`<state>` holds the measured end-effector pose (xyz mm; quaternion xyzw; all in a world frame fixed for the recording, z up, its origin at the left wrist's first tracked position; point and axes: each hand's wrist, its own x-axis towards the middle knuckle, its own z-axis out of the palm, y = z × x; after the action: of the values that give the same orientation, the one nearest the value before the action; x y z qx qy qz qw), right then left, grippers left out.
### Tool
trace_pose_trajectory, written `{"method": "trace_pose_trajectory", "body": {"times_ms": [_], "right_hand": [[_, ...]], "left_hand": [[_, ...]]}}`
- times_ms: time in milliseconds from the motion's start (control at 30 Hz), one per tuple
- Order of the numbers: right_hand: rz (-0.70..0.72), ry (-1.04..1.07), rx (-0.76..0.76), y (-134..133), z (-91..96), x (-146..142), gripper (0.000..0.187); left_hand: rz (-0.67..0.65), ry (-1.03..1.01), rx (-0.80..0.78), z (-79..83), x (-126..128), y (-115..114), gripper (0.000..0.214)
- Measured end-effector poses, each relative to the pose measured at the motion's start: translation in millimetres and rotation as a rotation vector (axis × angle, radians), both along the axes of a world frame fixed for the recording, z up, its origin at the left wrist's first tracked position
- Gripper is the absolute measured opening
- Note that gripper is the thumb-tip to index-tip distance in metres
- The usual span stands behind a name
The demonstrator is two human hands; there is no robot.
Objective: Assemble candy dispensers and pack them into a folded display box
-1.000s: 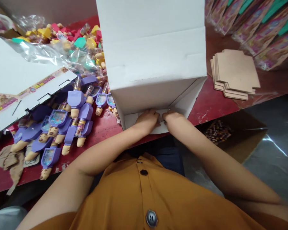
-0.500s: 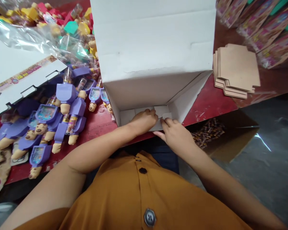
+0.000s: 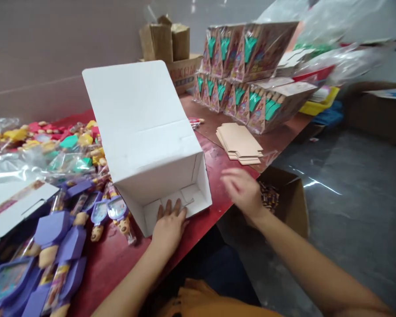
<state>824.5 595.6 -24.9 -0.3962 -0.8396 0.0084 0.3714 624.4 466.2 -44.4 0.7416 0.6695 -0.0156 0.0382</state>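
A white cardboard box (image 3: 161, 176) stands on the red table with its lid raised and its front side open towards me. My left hand (image 3: 169, 226) reaches in at the front, fingers spread flat on the box floor. My right hand (image 3: 242, 192) is in the air to the right of the box, apart from it, near a stack of brown cardboard pieces (image 3: 240, 140). Motion blurs its partly curled fingers. Purple toys (image 3: 51, 226) with bear heads and clear tubes lie in a heap left of the box.
Packed boxes with green toys (image 3: 251, 99) stand stacked at the back right. Yellow, red and green toys (image 3: 69, 141) in plastic fill the far left. Under the table's right edge is a brown carton (image 3: 292, 207) holding small wrapped pieces. Brown cartons (image 3: 156, 42) stand behind.
My right hand has left the box's front edge and moved right, towards the cardboard stack. My left hand has flattened onto the box floor. The view has turned up and to the right.
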Motion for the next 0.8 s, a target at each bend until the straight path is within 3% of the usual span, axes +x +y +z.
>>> {"method": "trace_pose_trajectory", "body": {"times_ms": [100, 167, 267, 400, 600, 700, 800], "right_hand": [[-0.303, -0.032, -0.059, 82, 2.0, 15, 0.031], [-0.434, -0.111, -0.148, 125, -5.4, 20, 0.047], [-0.510, -0.261, -0.259, 150, -22.2, 24, 0.046], [-0.474, -0.442, -0.308, 138, -33.0, 29, 0.027], [-0.391, -0.512, -0.274, 124, -13.4, 36, 0.026], [-0.364, -0.433, -0.171, 113, 5.9, 46, 0.024], [-0.394, -0.283, -0.044, 78, 25.6, 60, 0.032]], "left_hand": [[0.019, 0.035, -0.011, 5.4, 2, 13, 0.029], [0.040, 0.047, -0.034, 8.3, 4, 12, 0.030], [0.076, 0.044, -0.075, 6.5, 3, 2, 0.033], [0.086, 0.028, -0.086, 2.1, -1, -11, 0.035], [0.113, -0.044, -0.035, 2.0, -2, -12, 0.032], [0.119, -0.285, 0.037, 4.2, -6, -14, 0.028], [0.155, -0.749, 0.113, 17.5, 0, -18, 0.025]]}}
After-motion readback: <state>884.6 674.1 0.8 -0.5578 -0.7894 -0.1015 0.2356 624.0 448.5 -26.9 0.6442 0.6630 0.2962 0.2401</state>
